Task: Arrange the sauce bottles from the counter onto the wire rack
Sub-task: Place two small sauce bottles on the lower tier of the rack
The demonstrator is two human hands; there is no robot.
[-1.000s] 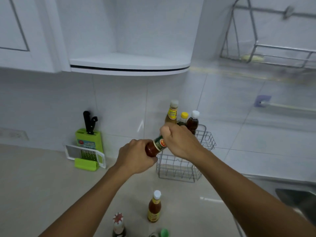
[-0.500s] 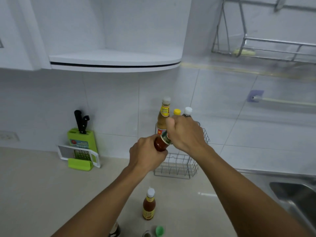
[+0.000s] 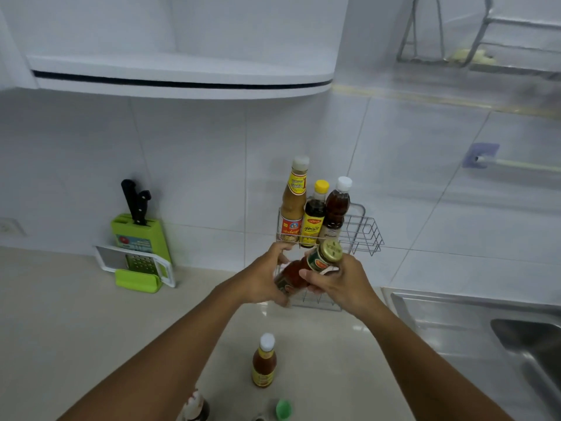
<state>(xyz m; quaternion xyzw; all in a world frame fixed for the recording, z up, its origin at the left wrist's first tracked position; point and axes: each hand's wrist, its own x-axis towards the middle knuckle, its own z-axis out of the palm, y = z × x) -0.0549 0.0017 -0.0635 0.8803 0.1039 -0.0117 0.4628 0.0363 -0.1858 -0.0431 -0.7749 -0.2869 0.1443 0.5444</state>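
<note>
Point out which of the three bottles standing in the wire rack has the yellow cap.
The middle bottle, dark with a yellow label. The tall tan bottle left of it has a greyish cap; the brown bottle right has white.

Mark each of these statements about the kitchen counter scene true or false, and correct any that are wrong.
1. Three bottles stand in the upper tier of the silver wire rack. True.
2. The red sauce bottle with the gold cap is held upright by one hand. False: it is tilted, with the left hand and right hand both on it.
3. The small white-capped orange sauce bottle stands on the beige counter. True.
4. The black-handled knives lie flat on the counter. False: they stick up out of the green knife block.
</note>
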